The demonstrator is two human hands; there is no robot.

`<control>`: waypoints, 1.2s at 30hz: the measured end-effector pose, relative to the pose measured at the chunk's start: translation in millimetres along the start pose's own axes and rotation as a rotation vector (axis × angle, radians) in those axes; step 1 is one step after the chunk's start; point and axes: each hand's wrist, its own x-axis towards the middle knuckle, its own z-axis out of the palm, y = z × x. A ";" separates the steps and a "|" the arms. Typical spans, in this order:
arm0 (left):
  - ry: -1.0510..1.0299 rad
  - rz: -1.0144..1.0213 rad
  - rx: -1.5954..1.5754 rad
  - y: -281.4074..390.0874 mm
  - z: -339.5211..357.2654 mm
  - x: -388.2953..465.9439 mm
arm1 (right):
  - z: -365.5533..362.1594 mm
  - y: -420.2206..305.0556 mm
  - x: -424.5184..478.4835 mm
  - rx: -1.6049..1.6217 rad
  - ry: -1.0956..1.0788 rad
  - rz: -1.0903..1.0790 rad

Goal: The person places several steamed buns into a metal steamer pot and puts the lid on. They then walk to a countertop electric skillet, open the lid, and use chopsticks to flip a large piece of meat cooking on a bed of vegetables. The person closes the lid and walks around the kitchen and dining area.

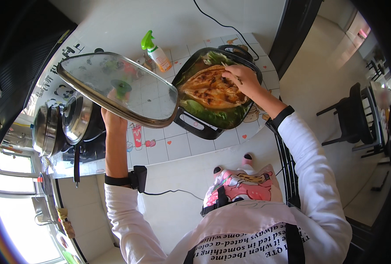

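My left hand [116,114] grips the dark knob of a glass lid [142,92] with a metal rim. The hand is partly seen through the glass. The lid is held tilted above the counter, left of a black electric pan [200,132], and its right corner overlaps the pan's edge. Inside the pan lies a browned, split-open fish [208,87] in reddish broth, with leafy greens [198,110] along its sides. Over the fish, my right hand [243,79] pinches some thin greenish pieces, too small to name surely.
Behind the lid stands a spray bottle [159,57] with a green trigger. Lidded metal pots [76,115] sit at the left, a long handle [77,165] jutting past the counter's front edge. A black cord [230,27] runs down the wall. One chair [352,115] stands at right.
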 end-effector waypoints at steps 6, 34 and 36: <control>-0.010 0.010 0.083 -7.7 -14.2 4.3 | -15.5 -15.7 4.1 0.171 0.164 -0.003; -0.018 -0.009 0.116 -4.0 -5.6 6.5 | -22.7 -21.6 1.5 0.391 0.171 0.027; -0.006 -0.020 0.073 -6.2 -5.8 3.5 | -12.8 -21.5 14.8 0.300 0.124 -0.118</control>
